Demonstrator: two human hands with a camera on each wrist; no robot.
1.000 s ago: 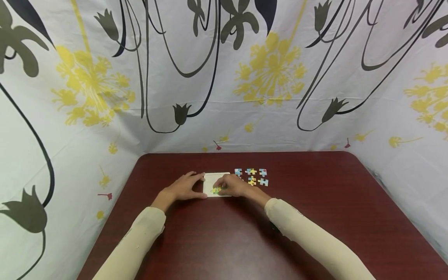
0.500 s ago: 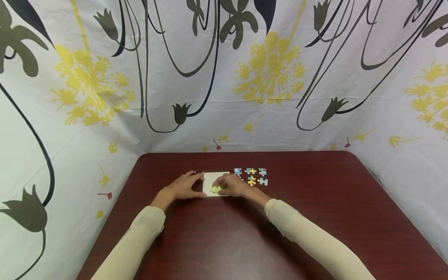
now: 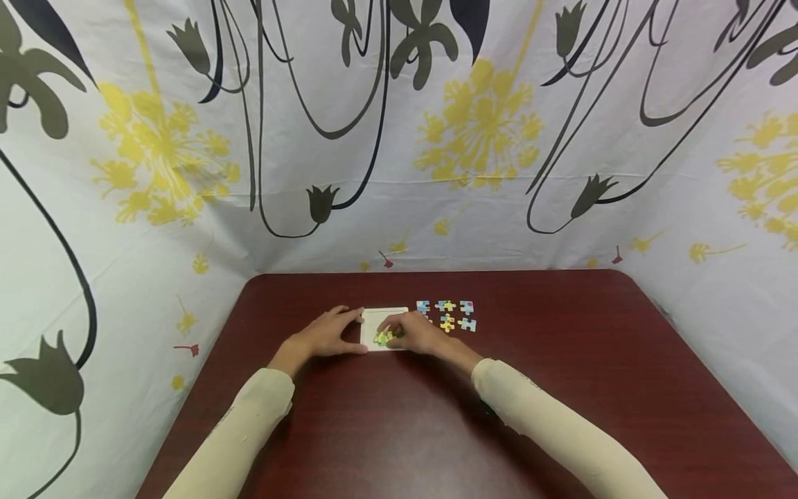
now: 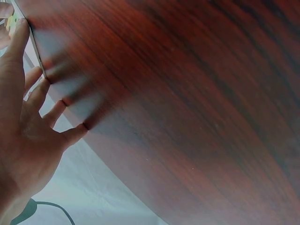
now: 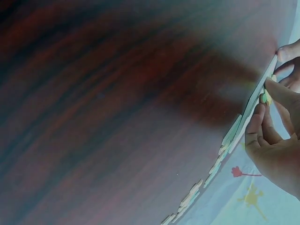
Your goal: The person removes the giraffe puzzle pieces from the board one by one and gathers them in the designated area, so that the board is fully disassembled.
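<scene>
A small white puzzle board [image 3: 374,315] lies flat on the dark red table. My left hand [image 3: 327,334] is spread at its left side, with the thumb at the near corner and a fingertip at the far one. In the left wrist view the other fingertips [image 4: 84,126] rest on the tabletop. Over the board, my right hand [image 3: 414,331] pinches a yellow-green jigsaw piece [image 5: 264,97] between thumb and fingers, low at the board's surface. Yellow-green jigsaw [image 3: 382,338] shows at the fingertips in the head view; the right hand covers the board's right part.
Several loose blue and yellow jigsaw pieces [image 3: 447,322] lie in rows to the right of the board, one partly behind the right hand. The table [image 3: 530,312] meets a patterned cloth [image 3: 349,249] at its back and sides.
The right hand's fingers shift slightly, with the yellow-green piece turning a little at the fingertips. My left hand and the loose pieces stay where they were.
</scene>
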